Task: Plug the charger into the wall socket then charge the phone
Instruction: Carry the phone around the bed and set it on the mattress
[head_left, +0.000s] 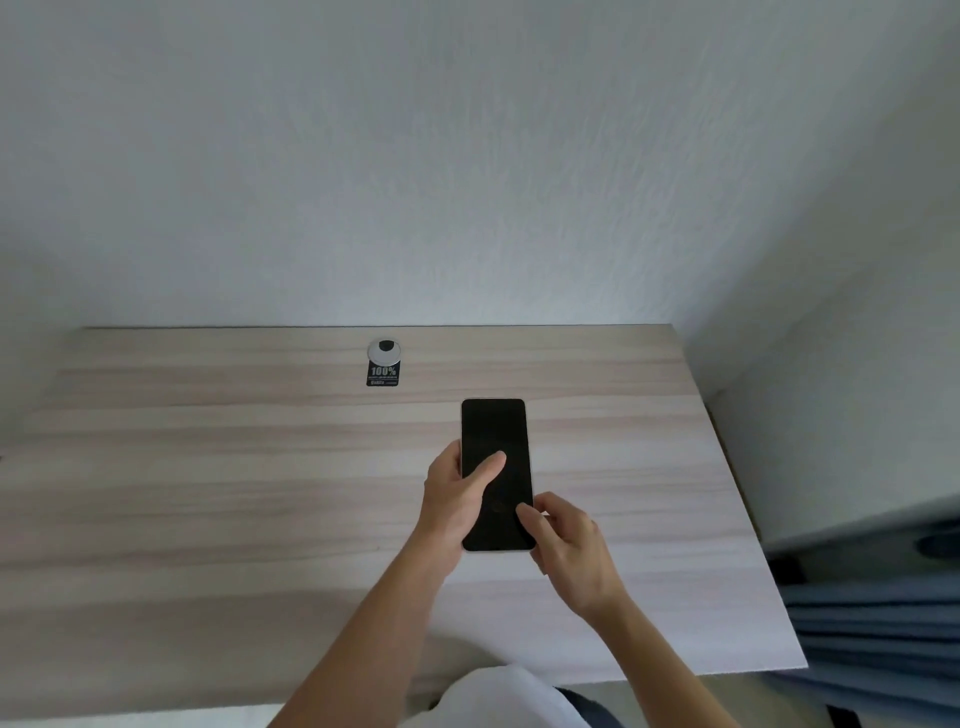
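Observation:
A black phone with a dark screen and a pale rim is held over the wooden desk, screen up, long side pointing away from me. My left hand grips its left edge, thumb lying across the screen. My right hand holds the lower right corner, thumb on the glass near the bottom. No charger, cable or wall socket shows in the head view.
A round grey cable grommet with a black sticker below it sits near the desk's back edge. White walls stand behind and to the right. Blue fabric lies past the desk's right edge.

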